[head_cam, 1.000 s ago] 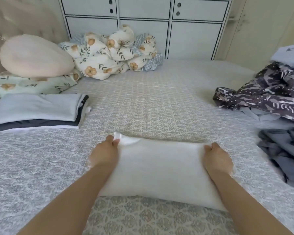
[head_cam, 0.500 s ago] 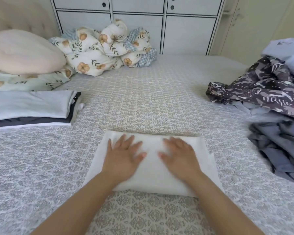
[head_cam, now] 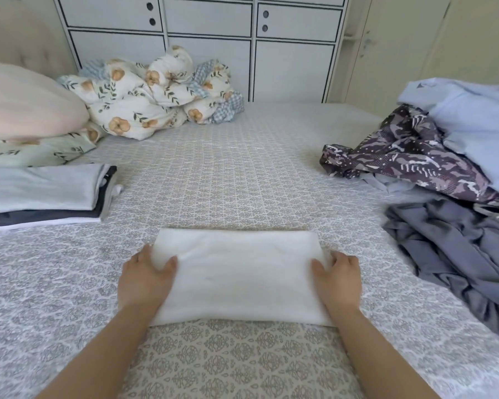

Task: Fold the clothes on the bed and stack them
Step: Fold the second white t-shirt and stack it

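Garment [head_cam: 239, 275], white and folded into a flat rectangle, lying on the bed [head_cam: 242, 182] between both hands. Left hand [head_cam: 144, 283] at its left short edge, thumb curled over the top layer and fingers apparently tucked under (hidden by the cloth, so not certain). Right hand [head_cam: 339, 279] mirrored at the right short edge, thumb on top, gripping likewise.

Lift evenly with both hands, keeping the fold level so the layers stay aligned. Slide fingers well under before raising; otherwise the bottom layer likely to sag and open. Carry left and away from the left hand to the folded stack [head_cam: 43, 194], where a pale blue piece tops dark and white ones. Set down square on that top piece, edges matched, then flatten with palms.

Well to the right of the right hand, loose pile [head_cam: 455, 203] of unfolded clothes waiting: patterned purple, light blue, slate grey. Probably less than half done, judging by the pile.
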